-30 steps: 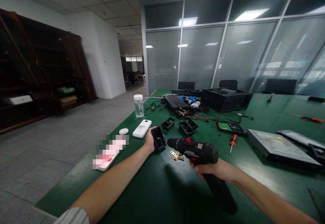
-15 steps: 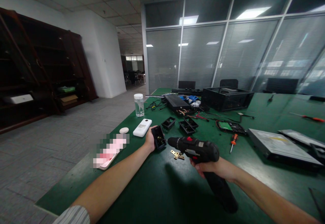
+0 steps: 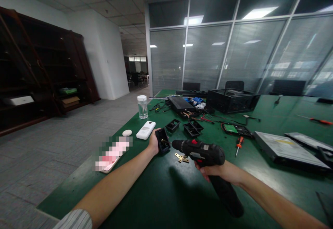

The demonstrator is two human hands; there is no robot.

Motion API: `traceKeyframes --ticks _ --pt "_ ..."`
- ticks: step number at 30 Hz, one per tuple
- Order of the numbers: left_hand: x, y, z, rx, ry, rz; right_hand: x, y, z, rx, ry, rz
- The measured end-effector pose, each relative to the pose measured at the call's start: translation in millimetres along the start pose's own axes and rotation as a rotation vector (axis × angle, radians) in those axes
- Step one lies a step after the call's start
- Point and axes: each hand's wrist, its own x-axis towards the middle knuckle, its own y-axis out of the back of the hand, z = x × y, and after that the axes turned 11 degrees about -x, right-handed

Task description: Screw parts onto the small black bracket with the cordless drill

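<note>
A small black open-topped plastic box (image 3: 161, 146) is gripped at its left side by my left hand (image 3: 154, 143), its open face turned toward the drill, with brass-coloured bits inside. My right hand (image 3: 215, 172) is wrapped round the handle of a black cordless drill (image 3: 200, 151) with red accents. The drill points left, its bit reaching to the box's opening; whether the tip touches anything inside I cannot make out. Below the drill's chuck, several brass-coloured metal plates (image 3: 181, 158) lie on the green table (image 3: 145, 194).
Beyond the box lie similar black frames (image 3: 191, 129). To the left are a white power bank (image 3: 146, 130), a lidded clear jar (image 3: 142, 107) and a pink phone (image 3: 114, 156), partly pixelated. An orange screwdriver (image 3: 239, 144), a silver drive (image 3: 288, 149) and a black case (image 3: 231, 100) are on the right.
</note>
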Motion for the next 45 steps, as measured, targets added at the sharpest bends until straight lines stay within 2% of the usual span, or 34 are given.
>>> traceKeyframes --ticks 7,16,29,35,45 --pt "0.3 -0.8 0.1 -0.016 0.059 0.017 -1.1 -2.6 -4.3 -0.015 -0.008 0.031" --pt "-0.8 -2.3 0.2 0.009 0.021 0.023 1.7 0.7 4.9 0.021 0.002 0.008" --pt "-3.5 -3.8 -0.5 0.012 -0.035 0.010 -0.8 -1.2 -1.2 -0.006 0.001 0.021" --pt "-2.1 -2.8 -1.2 -0.010 -0.015 0.024 -0.1 0.2 -1.1 -0.021 0.014 0.001" --pt "1.0 0.1 -1.0 -0.007 -0.022 -0.022 0.3 0.6 2.0 -0.034 0.025 0.019"
